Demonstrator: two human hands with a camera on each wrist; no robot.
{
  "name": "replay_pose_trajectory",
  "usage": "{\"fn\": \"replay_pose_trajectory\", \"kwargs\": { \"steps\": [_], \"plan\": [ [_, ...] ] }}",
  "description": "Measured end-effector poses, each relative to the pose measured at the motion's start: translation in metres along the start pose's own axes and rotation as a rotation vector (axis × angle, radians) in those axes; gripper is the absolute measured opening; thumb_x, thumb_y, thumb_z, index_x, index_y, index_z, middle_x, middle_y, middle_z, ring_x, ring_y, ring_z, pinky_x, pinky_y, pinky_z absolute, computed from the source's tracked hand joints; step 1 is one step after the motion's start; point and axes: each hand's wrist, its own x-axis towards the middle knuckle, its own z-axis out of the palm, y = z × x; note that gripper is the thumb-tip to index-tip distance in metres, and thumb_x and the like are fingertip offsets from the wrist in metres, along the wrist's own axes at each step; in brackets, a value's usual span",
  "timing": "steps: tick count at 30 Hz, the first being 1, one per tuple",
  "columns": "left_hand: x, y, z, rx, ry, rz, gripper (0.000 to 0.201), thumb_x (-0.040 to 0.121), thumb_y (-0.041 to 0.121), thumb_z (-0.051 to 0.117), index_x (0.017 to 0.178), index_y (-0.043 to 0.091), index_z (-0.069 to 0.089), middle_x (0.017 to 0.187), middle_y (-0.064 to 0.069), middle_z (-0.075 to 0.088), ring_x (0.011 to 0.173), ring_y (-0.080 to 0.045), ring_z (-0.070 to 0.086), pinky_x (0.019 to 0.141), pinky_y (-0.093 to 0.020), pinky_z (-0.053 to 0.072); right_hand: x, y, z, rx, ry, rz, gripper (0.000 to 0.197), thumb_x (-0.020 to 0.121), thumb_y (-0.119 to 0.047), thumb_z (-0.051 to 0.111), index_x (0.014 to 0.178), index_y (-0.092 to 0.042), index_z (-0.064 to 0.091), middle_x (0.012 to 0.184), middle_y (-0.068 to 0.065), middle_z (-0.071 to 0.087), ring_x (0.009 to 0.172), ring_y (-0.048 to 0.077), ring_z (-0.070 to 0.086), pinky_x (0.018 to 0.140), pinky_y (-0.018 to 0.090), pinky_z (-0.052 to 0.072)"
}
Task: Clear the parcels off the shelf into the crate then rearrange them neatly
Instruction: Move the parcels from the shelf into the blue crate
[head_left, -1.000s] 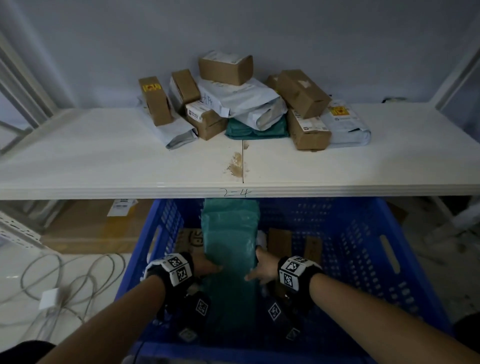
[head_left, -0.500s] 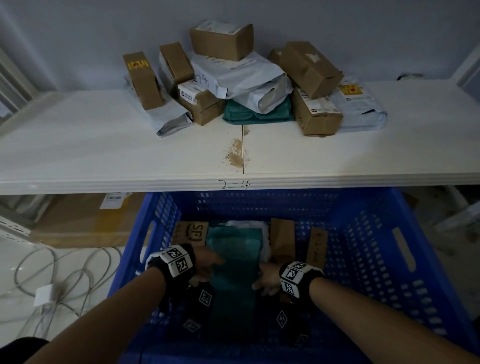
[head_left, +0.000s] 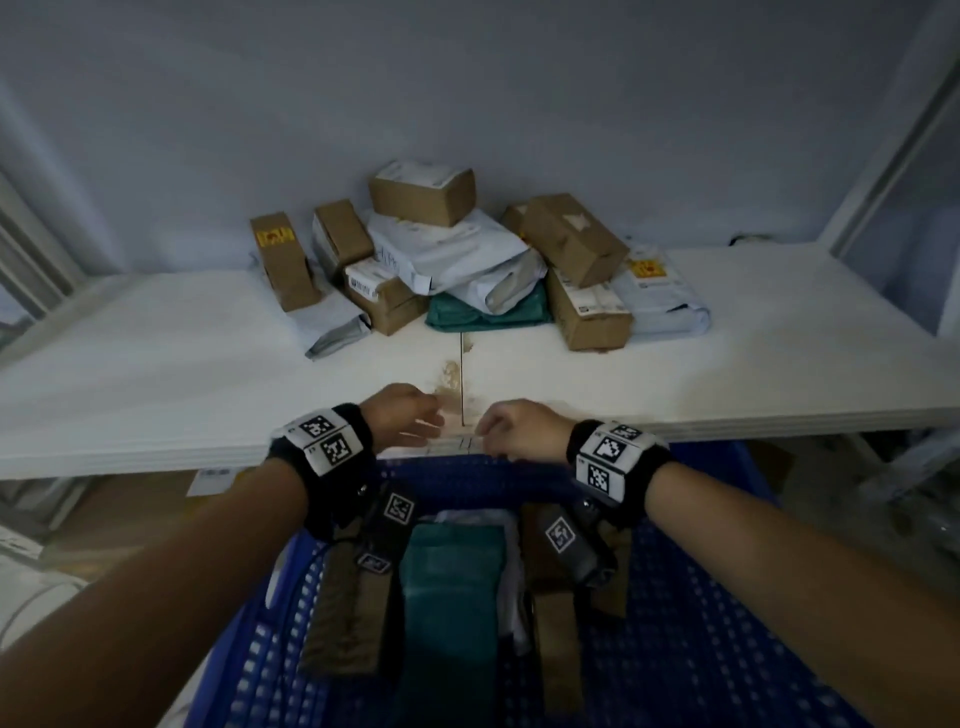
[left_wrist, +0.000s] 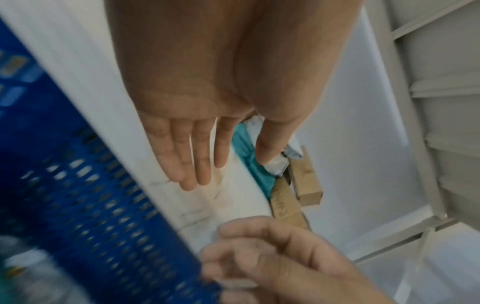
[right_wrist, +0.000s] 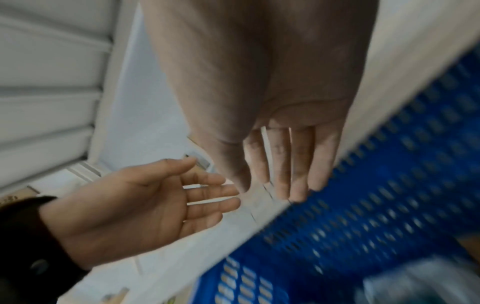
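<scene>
1. Your left hand (head_left: 402, 415) hovered over the front lip of the shelf (head_left: 156, 364), fingers straight and spread, holding nothing.
2. Your right hand (head_left: 519, 428) sat just beside it over the same lip, fingers loosely extended and also empty; the two hands nearly touched.
3. The parcels (head_left: 467, 260) lay heaped at the back of the shelf against the wall, well apart from both hands: brown boxes, white mailers and a teal bag (head_left: 483, 317) at the bottom of the heap.
4. The crate (head_left: 701, 597) stood below the shelf edge and already held a teal parcel (head_left: 452, 597) flanked by brown ones, so I judge the clearing was only partly done.
5. The top box (head_left: 422, 192) rested on slack white mailers. If you had pulled a mailer or the teal bag first, that box and the tilted box (head_left: 571, 239) to its right would likely have slid or dropped off the heap.
6. The left box (head_left: 283, 260) stood upright and leaning; a knock from your left forearm on the way in could have tipped it.
7. The crate sat partly under the shelf, so a parcel dragged to the lip and dropped early could have missed it or landed crooked on the row inside.
8. Soft mailers sag when held by one corner; one grabbed that way might have slipped.
</scene>
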Motion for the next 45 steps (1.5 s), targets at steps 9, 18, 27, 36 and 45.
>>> {"fn": "replay_pose_trajectory", "kwargs": {
  "steps": [9,18,27,36,45],
  "plan": [
    [0.038,0.111,-0.037,-0.226,0.276,0.103,0.044,0.095,0.038,0.048,0.12,0.003,0.049,0.123,-0.015,0.058,0.099,-0.029,0.056,0.081,-0.032,0.046,0.059,-0.076,-0.135,-0.186,0.58,-0.058,0.041,0.086,-0.026,0.064,0.123,-0.012,0.053,0.12,0.01,0.06,0.108,0.029,0.058,0.089,0.031,0.047],
    [0.094,0.132,-0.051,-0.215,0.386,0.038,0.056,0.096,0.037,0.049,0.134,-0.003,0.043,0.13,-0.019,0.054,0.112,-0.035,0.056,0.072,-0.031,0.045,0.125,-0.093,-0.167,-0.298,0.549,0.041,0.06,0.085,-0.043,0.059,0.135,-0.014,0.043,0.133,0.011,0.053,0.114,0.032,0.056,0.092,0.037,0.047],
    [0.11,0.117,-0.063,-0.174,0.372,0.023,0.058,0.087,0.031,0.063,0.13,-0.004,0.045,0.117,-0.023,0.062,0.07,-0.028,0.061,0.057,-0.029,0.049,0.127,-0.083,-0.158,-0.117,0.554,0.026,0.029,0.096,-0.037,0.051,0.105,-0.01,0.057,0.093,0.001,0.054,0.094,0.023,0.055,0.071,0.027,0.039],
    [0.06,0.093,-0.055,-0.495,0.099,0.005,0.023,0.086,0.027,0.064,0.101,0.011,0.058,0.068,-0.007,0.063,0.041,-0.018,0.058,0.04,-0.021,0.049,0.071,-0.052,-0.133,0.072,0.534,0.048,0.035,0.087,-0.046,0.063,0.068,-0.019,0.051,0.064,-0.004,0.052,0.06,0.013,0.051,0.051,0.024,0.035],
    [-0.013,0.044,-0.021,-0.582,-0.072,0.074,0.02,0.096,0.015,0.05,0.099,-0.001,0.062,0.093,-0.015,0.069,0.066,-0.02,0.07,0.049,-0.022,0.052,-0.006,-0.037,-0.109,0.145,0.562,0.018,0.08,0.066,-0.054,0.081,0.127,-0.014,0.05,0.121,0.002,0.053,0.109,0.019,0.052,0.092,0.03,0.043]
  ]
}}
